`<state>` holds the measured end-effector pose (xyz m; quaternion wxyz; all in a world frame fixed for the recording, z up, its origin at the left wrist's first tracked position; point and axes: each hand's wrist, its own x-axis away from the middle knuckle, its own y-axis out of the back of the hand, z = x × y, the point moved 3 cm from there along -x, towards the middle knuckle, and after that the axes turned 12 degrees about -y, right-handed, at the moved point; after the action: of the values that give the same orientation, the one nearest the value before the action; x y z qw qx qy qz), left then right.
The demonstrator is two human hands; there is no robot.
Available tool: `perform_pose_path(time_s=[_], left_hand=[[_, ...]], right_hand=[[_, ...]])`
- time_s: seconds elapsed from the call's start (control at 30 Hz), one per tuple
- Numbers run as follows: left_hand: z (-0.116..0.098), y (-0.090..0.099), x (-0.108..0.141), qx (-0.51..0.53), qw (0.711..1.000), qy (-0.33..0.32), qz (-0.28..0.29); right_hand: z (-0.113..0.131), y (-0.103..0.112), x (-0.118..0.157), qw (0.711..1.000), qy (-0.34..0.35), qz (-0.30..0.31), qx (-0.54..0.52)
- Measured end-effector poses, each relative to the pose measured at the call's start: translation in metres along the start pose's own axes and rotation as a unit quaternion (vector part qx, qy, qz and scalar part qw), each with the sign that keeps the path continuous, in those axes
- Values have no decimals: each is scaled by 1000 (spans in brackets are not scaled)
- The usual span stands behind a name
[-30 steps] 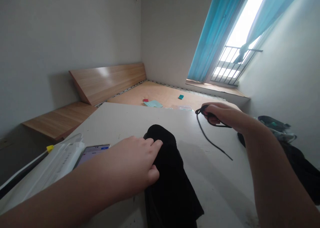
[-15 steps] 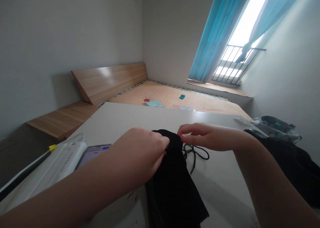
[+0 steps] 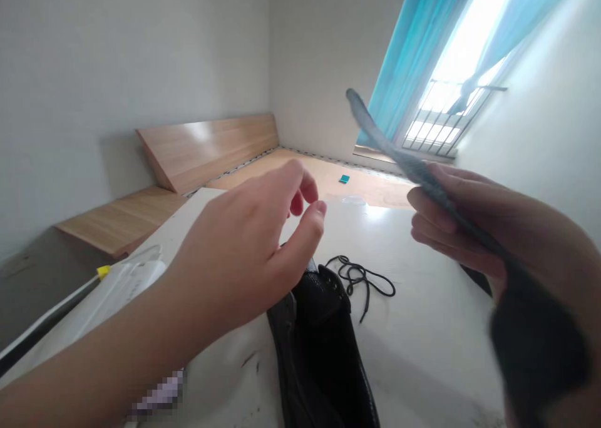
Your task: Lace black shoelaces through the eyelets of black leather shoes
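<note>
A black shoe (image 3: 323, 340) lies on the white table below my hands, its opening facing me. My right hand (image 3: 498, 221) is raised at the right, shut on a thin dark insole (image 3: 441, 196) that appears nearly edge-on. The insole's lower end is blurred by motion. Above the toe end of the shoe is my left hand (image 3: 258, 240), with nothing visible in it. Its fingers are bent, and the thumb stands apart from them. A loose black shoelace (image 3: 361, 275) lies curled on the table just right of the shoe.
The white table (image 3: 413, 328) meets a tan bed surface (image 3: 300, 165) with a wooden headboard (image 3: 211, 149). A white power strip (image 3: 126, 290) with cables is at the left. A small teal packet (image 3: 344, 179) lies on the bed. Blue curtains (image 3: 404, 59) hang by the window.
The insole has come out of the shoe and risen to the right in my right hand. My left hand has let go and lifted, its fingers loosened. The shoe's inside now shows.
</note>
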<state>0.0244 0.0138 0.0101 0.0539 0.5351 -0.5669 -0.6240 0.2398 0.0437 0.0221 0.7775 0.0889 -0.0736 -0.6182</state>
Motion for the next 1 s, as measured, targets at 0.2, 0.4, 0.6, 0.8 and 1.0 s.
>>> perform_pose_path(time_s=[0.2,0.4,0.6,0.8,1.0], left_hand=[[1,-11,-1,203,963,87,156],[1,-15,4,168,939,70,292],[7,-22,2,62,970,20,236],[17,-21,-2,74,976,80,186],[22,-19,0,116,982,120,86]], right_hand=[[-23,-28,-17,992,-41,110,37],[-28,-33,-21,985,30,61,162],[-31,-31,-23,989,-20,78,128],[-24,-40,-13,969,96,-92,209],[-10,-55,8,860,244,-130,428]])
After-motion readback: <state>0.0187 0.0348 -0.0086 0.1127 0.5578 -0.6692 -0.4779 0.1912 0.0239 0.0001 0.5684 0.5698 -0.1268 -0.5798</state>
